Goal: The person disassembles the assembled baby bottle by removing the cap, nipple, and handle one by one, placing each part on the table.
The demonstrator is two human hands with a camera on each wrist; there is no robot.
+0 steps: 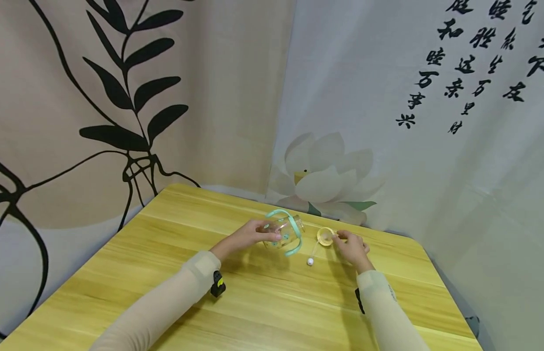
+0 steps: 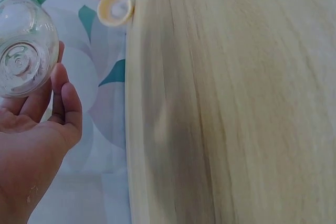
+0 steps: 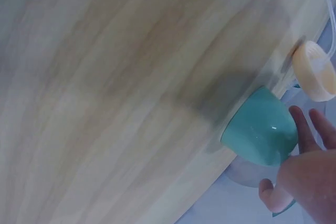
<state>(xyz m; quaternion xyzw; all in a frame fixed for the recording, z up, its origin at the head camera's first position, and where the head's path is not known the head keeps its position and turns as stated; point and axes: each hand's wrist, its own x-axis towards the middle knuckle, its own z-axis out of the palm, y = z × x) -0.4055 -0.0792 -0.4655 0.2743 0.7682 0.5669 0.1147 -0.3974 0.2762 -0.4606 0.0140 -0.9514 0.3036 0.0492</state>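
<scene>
My left hand [image 1: 250, 235] grips a clear baby cup [image 1: 278, 235] by its side. The cup is tipped, its mouth toward the right, and a mint-green handle ring [image 1: 294, 229] circles its neck. Its round base [image 2: 21, 61] faces the left wrist camera. My right hand [image 1: 352, 247] holds a straw lid, whose yellow collar [image 1: 325, 236] lies at the fingertips. Between thumb and fingers in the right wrist view sits the lid's green cover [image 3: 262, 129]. A thin straw hangs from the collar, with a white ball [image 1: 310, 262] at its end. Cup and collar are apart.
The wood-grain table [image 1: 254, 302] spreads under both hands, its back edge just behind them. A printed curtain [image 1: 236, 97] with leaves, a lotus and black characters hangs behind it. Both wrists carry a small black device [image 1: 217, 285].
</scene>
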